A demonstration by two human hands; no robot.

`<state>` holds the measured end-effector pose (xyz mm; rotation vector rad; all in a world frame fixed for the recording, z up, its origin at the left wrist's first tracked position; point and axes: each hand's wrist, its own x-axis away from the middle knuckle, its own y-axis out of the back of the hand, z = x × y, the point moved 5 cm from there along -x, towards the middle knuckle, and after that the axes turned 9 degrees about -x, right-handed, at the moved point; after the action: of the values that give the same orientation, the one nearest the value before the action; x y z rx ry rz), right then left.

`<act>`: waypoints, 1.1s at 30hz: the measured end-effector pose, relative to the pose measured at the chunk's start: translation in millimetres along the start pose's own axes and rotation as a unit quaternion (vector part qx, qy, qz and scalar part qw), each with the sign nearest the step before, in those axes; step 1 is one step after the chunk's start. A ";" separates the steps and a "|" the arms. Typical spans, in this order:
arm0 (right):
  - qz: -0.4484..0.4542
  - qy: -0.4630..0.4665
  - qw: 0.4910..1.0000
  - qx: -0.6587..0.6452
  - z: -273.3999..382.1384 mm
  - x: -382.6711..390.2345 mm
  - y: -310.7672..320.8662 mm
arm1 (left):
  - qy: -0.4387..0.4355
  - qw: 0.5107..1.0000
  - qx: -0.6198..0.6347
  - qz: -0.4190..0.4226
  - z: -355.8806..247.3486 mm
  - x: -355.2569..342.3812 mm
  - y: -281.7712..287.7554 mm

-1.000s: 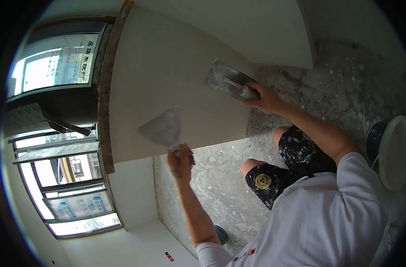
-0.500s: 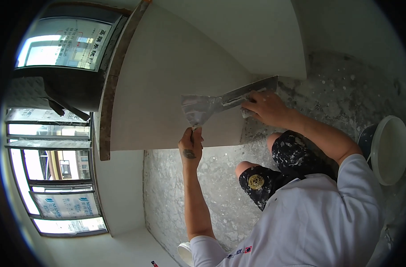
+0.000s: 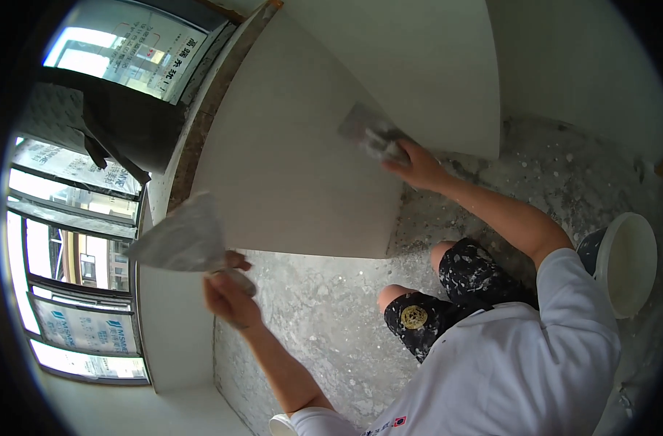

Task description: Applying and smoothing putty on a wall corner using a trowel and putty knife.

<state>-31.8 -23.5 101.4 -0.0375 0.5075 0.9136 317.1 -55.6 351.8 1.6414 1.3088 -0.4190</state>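
Observation:
My left hand (image 3: 231, 294) is closed round the handle of a broad putty knife (image 3: 182, 238), whose grey, smeared blade points up and left, apart from the wall. In my right hand (image 3: 419, 166) is a plastering trowel (image 3: 368, 131), blurred by motion. Its blade is against or very close to the pale wall (image 3: 288, 160), near the corner with the adjoining wall; I cannot tell whether it touches. My fingers wrap the trowel's light grip and hide part of it.
A white bucket (image 3: 629, 265) stands on the stained concrete floor (image 3: 310, 305) at my right. Another pale container (image 3: 281, 425) shows at the lower edge. On the left are windows (image 3: 77, 261) with film on some panes, and a dark sheet (image 3: 121, 123) hangs between them.
The putty knife and trowel, together at first, have come apart. My left hand has swung left and down with the knife; my right has moved the trowel up and left onto the wall area.

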 end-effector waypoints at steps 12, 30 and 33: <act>-0.237 0.060 0.970 0.000 77.0 -226.3 -1.9 | -0.104 0.988 -0.110 -0.039 37.2 -122.0 60.0; -0.232 0.030 0.972 0.014 66.2 -256.3 -7.2 | -0.089 0.979 -0.180 -0.043 13.2 -112.1 50.8; -0.238 0.030 0.971 -0.001 33.2 -242.7 -17.0 | -0.127 0.968 -0.207 -0.054 7.9 -111.0 51.2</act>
<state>-127.2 -207.4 233.2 -0.1822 0.5229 0.4426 324.1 -122.2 454.4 1.1327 1.1989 -0.3772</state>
